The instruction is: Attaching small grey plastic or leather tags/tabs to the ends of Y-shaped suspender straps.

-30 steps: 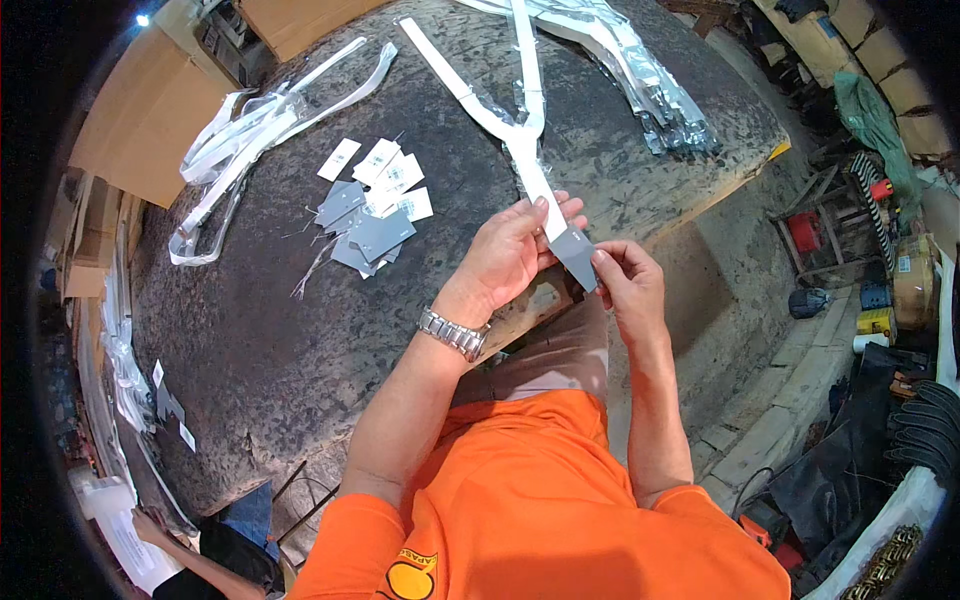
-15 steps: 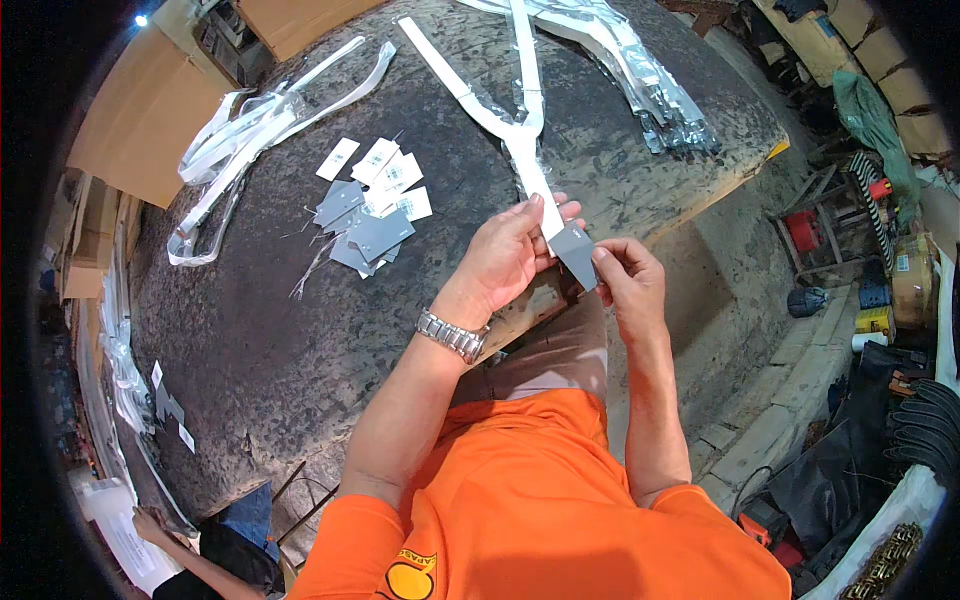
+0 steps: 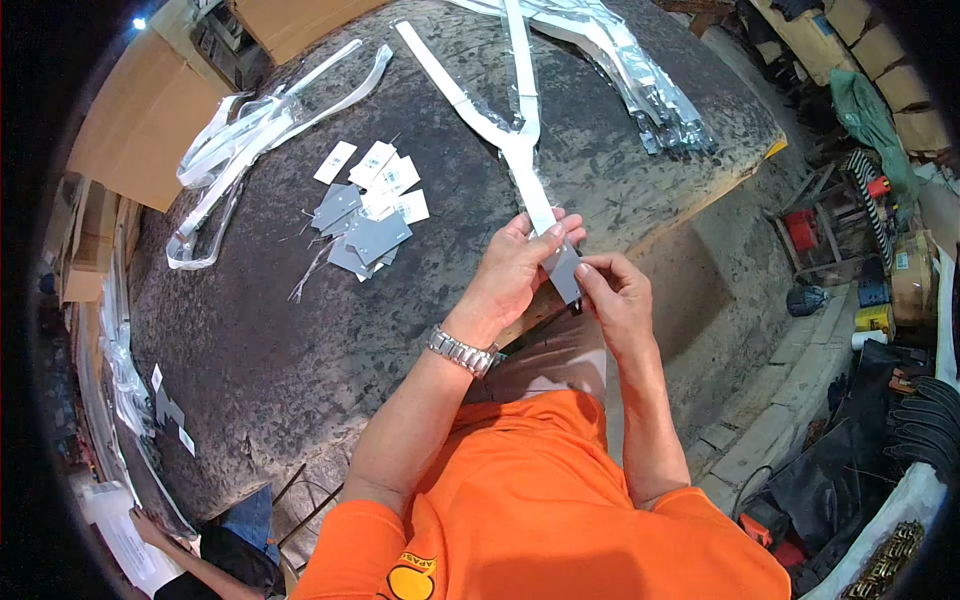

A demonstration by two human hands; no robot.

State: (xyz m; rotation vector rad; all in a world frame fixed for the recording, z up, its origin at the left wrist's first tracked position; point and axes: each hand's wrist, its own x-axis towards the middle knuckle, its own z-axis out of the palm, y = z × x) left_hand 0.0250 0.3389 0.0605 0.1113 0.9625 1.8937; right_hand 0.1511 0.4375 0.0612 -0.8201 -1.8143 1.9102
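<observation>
A white Y-shaped strap with clear plastic around it lies on the dark table, its lower end off the near edge. My left hand is closed round that end, thumb on top. A grey hang tag lies along the strap's end, by my left fingertips. The thumb and fingers of my right hand pinch the tag's right edge. Left of my hands is a loose pile of grey and white tags with thin strings.
A plastic-wrapped white strap lies at the table's far left, and a bundle of them at the far right. Cardboard stands beyond the left edge. At lower left, another person's hand touches a white package. A metal stand is on the right.
Both hands have shifted slightly down, the right one also to the left. The grey tag has turned from jutting out sideways to lying more in line with the strap.
</observation>
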